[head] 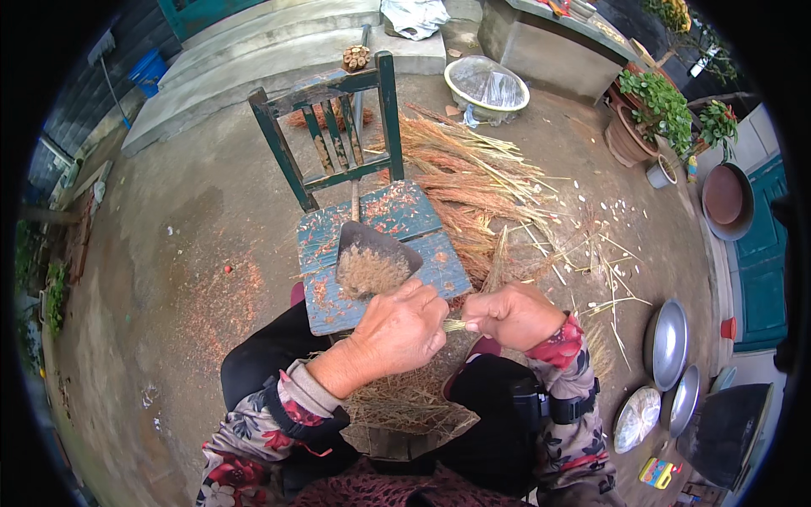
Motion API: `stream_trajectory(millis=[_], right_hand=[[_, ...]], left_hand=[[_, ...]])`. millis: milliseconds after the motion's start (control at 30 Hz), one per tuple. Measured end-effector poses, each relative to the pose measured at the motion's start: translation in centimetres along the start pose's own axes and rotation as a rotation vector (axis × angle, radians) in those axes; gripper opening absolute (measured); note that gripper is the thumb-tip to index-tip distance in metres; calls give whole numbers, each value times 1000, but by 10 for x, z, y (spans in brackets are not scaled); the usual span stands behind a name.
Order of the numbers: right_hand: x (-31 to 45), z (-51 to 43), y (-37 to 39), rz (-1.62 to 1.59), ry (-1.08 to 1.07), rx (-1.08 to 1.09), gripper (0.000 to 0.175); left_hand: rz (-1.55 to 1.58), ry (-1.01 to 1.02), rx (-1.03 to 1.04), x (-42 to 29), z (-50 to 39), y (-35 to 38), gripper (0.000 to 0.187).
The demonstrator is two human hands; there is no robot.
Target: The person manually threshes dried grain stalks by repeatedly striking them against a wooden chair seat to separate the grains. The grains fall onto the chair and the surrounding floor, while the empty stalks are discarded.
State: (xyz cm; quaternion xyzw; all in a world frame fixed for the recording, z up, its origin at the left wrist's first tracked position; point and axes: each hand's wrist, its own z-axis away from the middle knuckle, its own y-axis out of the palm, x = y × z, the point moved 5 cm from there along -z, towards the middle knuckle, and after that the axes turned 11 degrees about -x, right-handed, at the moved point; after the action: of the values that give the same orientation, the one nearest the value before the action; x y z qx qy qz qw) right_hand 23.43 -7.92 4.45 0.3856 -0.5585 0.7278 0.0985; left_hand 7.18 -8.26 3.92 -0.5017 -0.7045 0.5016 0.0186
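My left hand (400, 324) is closed in a fist at the front edge of a worn blue wooden chair seat (405, 196). Just to its right, my right hand (514, 313) is closed too. A short length of thin green plant stalks (454, 326) runs between the two fists, and both grip it. Behind my right hand a dry seed-head bunch (498, 263) points away; whether it belongs to the held stalks I cannot tell. On the seat lies a metal shovel (404, 251) with fluffy brown chaff (374, 269) on its blade, partly behind my left hand.
Reddish broomcorn-like stalks (456, 171) spread beside the chair on the right. Dry stems (405, 405) lie between my legs. Metal basins (668, 345) stand at the right, a plastic-covered basin (485, 85) beyond the stalks. Concrete steps (253, 76) rise ahead. Potted plants (633, 136) stand at far right.
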Motion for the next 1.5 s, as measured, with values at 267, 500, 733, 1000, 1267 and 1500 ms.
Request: stream_trajectory(millis=[267,500,733,1000,1267,1500], right_hand=[[-25,12,-23,-96,153,-35,4],[-17,4,-12,-142,88,32,4],[-26,4,-7,-282,105,-3,4],[-30,10,-10,-350,201,37,5],[-32,7,-6,-337,211,56,7],[-22,4,-6,-156,132,60,8]], left_hand=[[23,-175,-18,38,2,-23,17],[341,-96,-31,16,-4,-3,15],[313,-81,58,15,-4,0,8],[566,-460,230,33,3,6,11],[351,-61,122,19,-4,3,12],[-73,111,78,5,-2,4,12]])
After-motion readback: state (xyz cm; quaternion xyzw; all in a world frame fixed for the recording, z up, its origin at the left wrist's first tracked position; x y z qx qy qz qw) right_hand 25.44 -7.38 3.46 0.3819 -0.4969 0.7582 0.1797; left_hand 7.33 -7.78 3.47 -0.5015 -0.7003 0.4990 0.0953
